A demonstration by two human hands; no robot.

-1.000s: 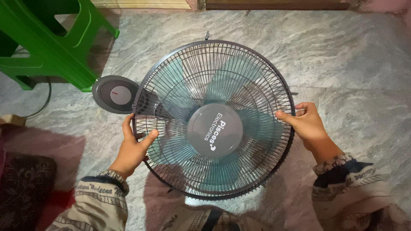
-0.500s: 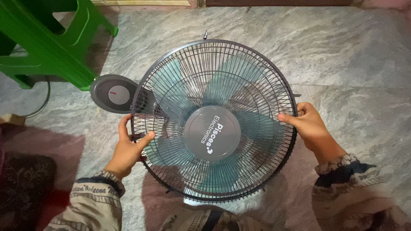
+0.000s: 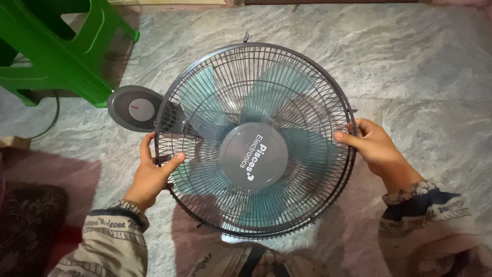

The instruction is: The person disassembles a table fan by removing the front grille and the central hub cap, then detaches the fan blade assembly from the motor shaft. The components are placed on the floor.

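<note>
A grey table fan lies face up on the marble floor, its round wire front guard (image 3: 287, 77) over translucent teal blades (image 3: 205, 105) and a grey centre cap (image 3: 253, 155). My left hand (image 3: 151, 174) grips the guard's left rim, thumb over the wires. On the opposite side my right hand (image 3: 376, 146) clasps the right rim, thumb on top. The fan's grey round base with a dial (image 3: 134, 109) pokes out behind the guard at upper left.
A green plastic stool (image 3: 66, 46) stands at the upper left with a cable (image 3: 51, 120) curving beneath it. A dark patterned cushion (image 3: 25, 225) lies at the lower left. Grey marble floor (image 3: 420, 61) stretches to the right and behind.
Both hands keep their grip on the guard rim. The fan and guard sit slightly higher and more to the left in view; the right hand has edged lower along the rim.
</note>
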